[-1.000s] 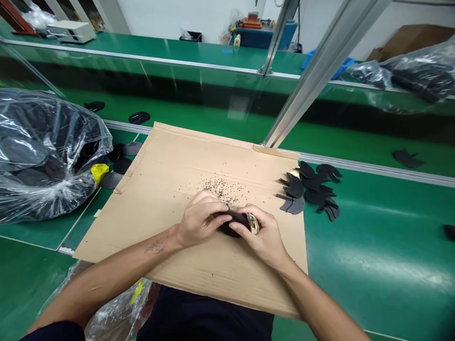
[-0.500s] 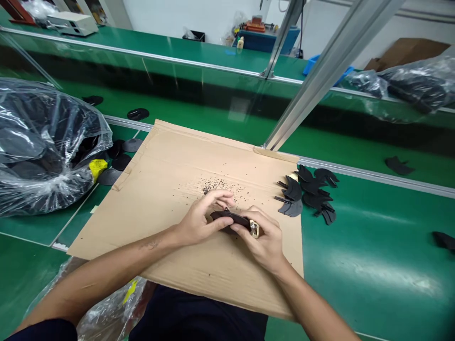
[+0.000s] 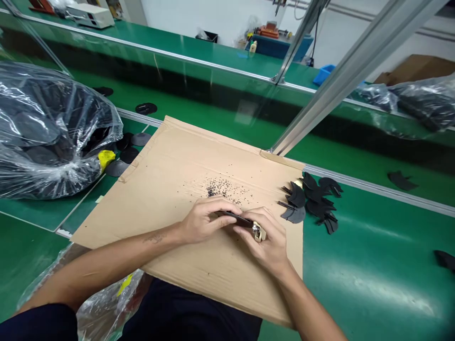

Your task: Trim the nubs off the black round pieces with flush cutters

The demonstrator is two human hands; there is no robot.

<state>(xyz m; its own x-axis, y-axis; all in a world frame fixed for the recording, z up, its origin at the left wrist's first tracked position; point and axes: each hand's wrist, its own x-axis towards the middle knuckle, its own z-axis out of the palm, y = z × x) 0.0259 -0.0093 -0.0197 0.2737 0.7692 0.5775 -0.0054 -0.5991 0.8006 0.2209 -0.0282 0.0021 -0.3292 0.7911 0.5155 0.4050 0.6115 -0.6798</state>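
My left hand pinches a flat dark piece over a brown cardboard sheet. My right hand is closed round a small tool with a pale handle and metal tip, set against the piece's right end. Fine black crumbs lie scattered on the cardboard just beyond my fingers. A heap of dark fan-shaped pieces lies at the cardboard's right edge on the green table.
A large clear plastic bag of dark pieces sits at the left, loose dark discs beside it. A slanted metal post rises behind the cardboard. Another bag lies far right. Plastic wrap hangs near my lap.
The view has shifted slightly. My left fingers have come down flatter onto the dark piece, which now lies lower and edge-on; my right hand stays on the tool.
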